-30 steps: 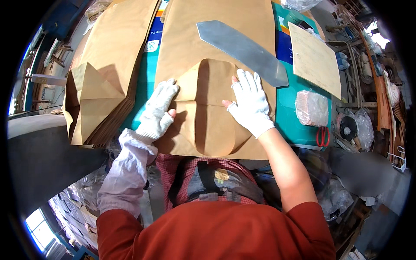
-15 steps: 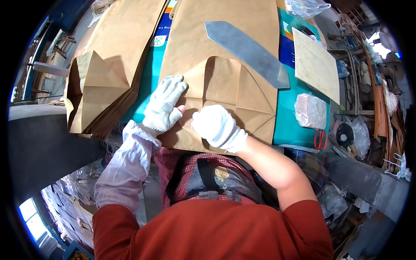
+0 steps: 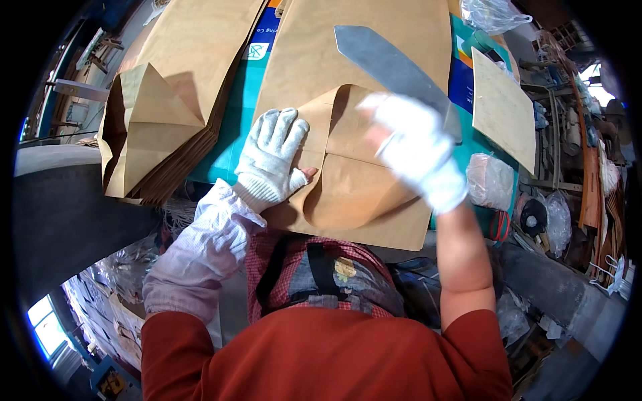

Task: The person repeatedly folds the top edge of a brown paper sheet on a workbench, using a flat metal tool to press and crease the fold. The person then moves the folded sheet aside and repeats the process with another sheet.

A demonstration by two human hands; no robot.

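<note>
- Paper bag point(image 3: 361, 177), brown, lies at the centre of the frame, its end flap curling upward.
- Left hand point(image 3: 271, 154), gloved, rests flat on the bag's left side, fingers extended, seemingly to steady the paper; the hands are apart.
- Right hand point(image 3: 416, 148) is blurred over the flap's right part; I cannot tell whether it grips.
- Grey plate point(image 3: 394, 65), upper centre, lies on the paper, perhaps as a weight.
- Stacked bags point(image 3: 190, 50), upper left, and wrapped bundle point(image 3: 490, 180), right, sit aside, probably for elbow room.
</note>
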